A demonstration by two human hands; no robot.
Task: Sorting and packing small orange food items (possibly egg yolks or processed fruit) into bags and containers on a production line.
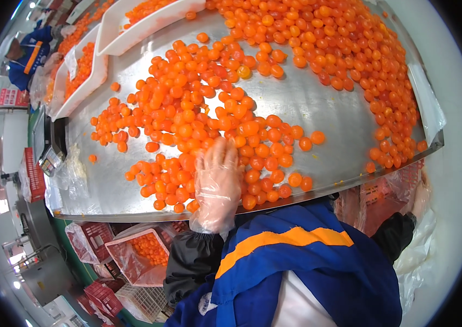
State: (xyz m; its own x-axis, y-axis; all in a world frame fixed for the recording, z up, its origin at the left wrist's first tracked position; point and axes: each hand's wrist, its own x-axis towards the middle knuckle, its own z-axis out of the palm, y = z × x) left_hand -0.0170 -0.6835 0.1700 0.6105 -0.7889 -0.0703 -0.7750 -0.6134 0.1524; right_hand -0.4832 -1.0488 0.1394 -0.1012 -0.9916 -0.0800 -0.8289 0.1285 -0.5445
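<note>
Many small orange fruits, perhaps cherry tomatoes [177, 118], lie spread over a metal table [304, 110]. My left hand [218, 188], in a clear plastic glove, rests palm down on them near the table's front edge, fingers pointing away from me; what is under the palm is hidden. My right hand [422, 196] is off the table at the far right, beside a red crate [382, 204] lined with clear plastic. Its fingers are partly hidden, and whether it grips the crate's rim or liner does not show clearly.
A larger heap of the fruit [337, 36] covers the table's back right. White trays [104, 73] holding fruit stand at the back left, near a co-worker [30, 57]. A scale [49, 151] and crumpled plastic [73, 171] lie left. Below the front edge are lined crates [133, 265].
</note>
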